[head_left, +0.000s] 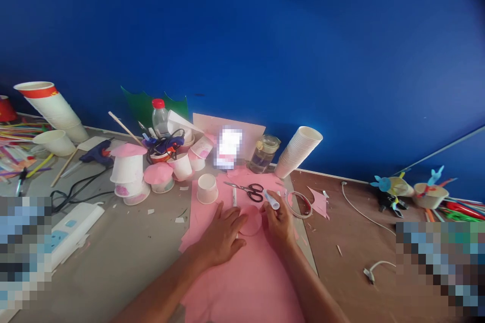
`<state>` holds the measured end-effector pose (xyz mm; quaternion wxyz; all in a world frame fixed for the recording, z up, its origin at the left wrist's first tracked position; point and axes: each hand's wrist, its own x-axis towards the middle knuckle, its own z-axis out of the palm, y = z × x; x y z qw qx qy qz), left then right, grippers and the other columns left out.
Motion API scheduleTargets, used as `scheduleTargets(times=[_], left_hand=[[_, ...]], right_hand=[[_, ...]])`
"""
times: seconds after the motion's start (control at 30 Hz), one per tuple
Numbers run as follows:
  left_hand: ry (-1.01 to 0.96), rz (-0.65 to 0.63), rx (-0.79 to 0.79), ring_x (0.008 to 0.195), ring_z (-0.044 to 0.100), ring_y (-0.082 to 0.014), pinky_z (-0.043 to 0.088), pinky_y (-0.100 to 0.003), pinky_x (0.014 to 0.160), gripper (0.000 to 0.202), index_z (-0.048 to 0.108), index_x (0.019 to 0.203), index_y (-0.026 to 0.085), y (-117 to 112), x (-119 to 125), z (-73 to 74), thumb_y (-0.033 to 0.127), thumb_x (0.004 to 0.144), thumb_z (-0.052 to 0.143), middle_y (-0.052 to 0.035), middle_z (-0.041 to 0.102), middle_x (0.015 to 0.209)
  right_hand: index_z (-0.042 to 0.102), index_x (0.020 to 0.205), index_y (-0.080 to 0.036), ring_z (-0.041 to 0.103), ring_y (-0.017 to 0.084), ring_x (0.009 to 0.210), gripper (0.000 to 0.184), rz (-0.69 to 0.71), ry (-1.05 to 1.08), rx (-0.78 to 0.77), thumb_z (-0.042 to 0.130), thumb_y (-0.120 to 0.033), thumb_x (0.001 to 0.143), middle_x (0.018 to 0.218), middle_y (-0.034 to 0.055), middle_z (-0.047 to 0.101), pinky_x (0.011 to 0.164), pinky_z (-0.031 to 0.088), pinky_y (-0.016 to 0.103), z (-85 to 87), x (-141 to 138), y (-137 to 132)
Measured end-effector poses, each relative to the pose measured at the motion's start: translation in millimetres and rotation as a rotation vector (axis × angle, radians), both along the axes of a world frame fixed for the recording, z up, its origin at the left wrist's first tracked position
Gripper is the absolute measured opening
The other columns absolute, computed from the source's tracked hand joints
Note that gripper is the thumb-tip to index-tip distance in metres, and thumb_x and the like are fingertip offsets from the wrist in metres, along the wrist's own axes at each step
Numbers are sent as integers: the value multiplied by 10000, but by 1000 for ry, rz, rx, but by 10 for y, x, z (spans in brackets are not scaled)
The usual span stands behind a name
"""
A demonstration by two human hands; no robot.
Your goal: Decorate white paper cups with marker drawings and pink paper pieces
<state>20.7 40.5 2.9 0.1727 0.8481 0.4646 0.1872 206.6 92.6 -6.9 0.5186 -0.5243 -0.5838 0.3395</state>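
Observation:
My left hand (223, 234) lies flat on a large sheet of pink paper (246, 292), fingers spread, with the fingertips at the left edge of a round pink disc (250, 221). On the disc's other side, my right hand (279, 226) is closed round a white marker (272, 201), held like a pen; its tip is hidden by the fingers. Just beyond the disc are black-handled scissors (254, 192) and a slim white pen-like piece (234, 197). A white paper cup (207, 189) stands near my left fingers. A roll of tape (309, 208) lies right of my right hand.
Behind are a lit phone (229, 147), a glass jar (263, 154) and a stack of paper cups (299, 151). Left stand pink-topped cup models (128, 171), a glue gun (96, 154) and a power strip (74, 227). A white cable (359, 214) crosses the brown table at right.

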Motion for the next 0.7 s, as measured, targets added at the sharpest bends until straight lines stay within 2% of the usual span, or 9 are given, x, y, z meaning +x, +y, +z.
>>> scheduleTargets(times=[0.13, 0.37, 0.43, 0.57, 0.7], left_hand=[[3, 28, -3, 1271, 397, -305, 145, -624, 1099, 667, 265, 1397, 220, 10, -2, -50, 265, 812, 580, -125, 501, 1333], [-15, 55, 5, 1271, 392, -311, 154, -622, 1097, 746, 186, 1432, 209, 10, 3, -54, 283, 806, 586, -136, 467, 1369], [-9, 39, 2, 1273, 383, -312, 159, -616, 1094, 718, 233, 1418, 216, 7, 6, -22, 288, 801, 591, -132, 467, 1360], [-10, 2, 13, 1198, 439, -297, 168, -608, 1083, 546, 448, 1297, 279, -8, 5, 52, 292, 779, 620, -94, 487, 1260], [-17, -18, 54, 1176, 450, -287, 170, -602, 1076, 406, 560, 1200, 323, -31, 8, 93, 350, 798, 611, -84, 437, 1280]], right_hand=[[566, 1192, -206, 608, 154, 643, 374, -5, -193, 19, 523, -348, 848, 883, 51, 669, 606, 508, 280, 38, 16, -9], [538, 1208, -221, 632, 172, 794, 360, 97, -227, 59, 501, -259, 852, 1052, 66, 655, 729, 523, 326, -24, -8, -14], [546, 1201, -223, 633, 176, 797, 348, 78, -246, 64, 490, -249, 859, 1083, 73, 652, 725, 519, 332, -62, -11, -3], [556, 1199, -217, 643, 199, 818, 346, 71, -289, 98, 469, -239, 865, 1077, 81, 664, 659, 514, 317, -89, 27, 32], [566, 1190, -223, 639, 209, 826, 401, 121, -448, 249, 436, -138, 820, 1097, 80, 671, 735, 499, 363, -54, 72, 40]])
